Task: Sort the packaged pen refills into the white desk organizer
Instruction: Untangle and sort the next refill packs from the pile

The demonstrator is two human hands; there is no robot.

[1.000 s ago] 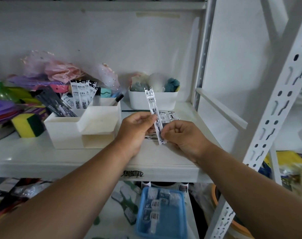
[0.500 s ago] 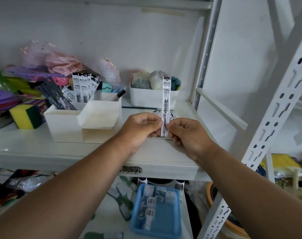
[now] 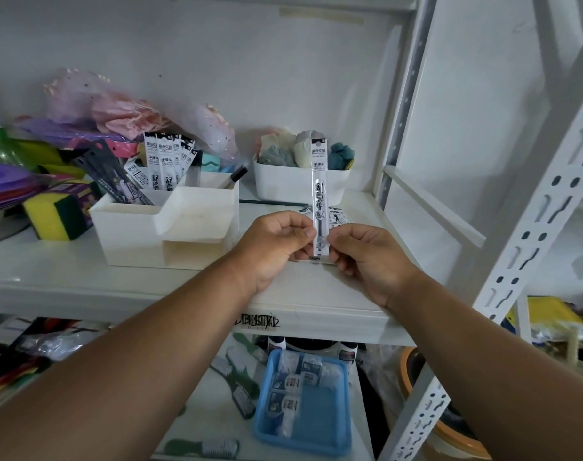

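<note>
My left hand (image 3: 277, 239) and right hand (image 3: 366, 257) both pinch the narrow clear-and-white packaged pen refill (image 3: 319, 197) upright, label readable. Grip narrow. The white plastic desk organizer (image 3: 134, 234), partly stocked, sits left of grip.

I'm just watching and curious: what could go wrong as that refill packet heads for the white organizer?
Both hands, left hand and right hand, pinch only the bottom of the upright refill packet, so it might flop or slip. The white organizer compartment already holds several packets leaning together; adding one could topple them. The loose packets on the shelf behind the hands could get knocked.
</note>
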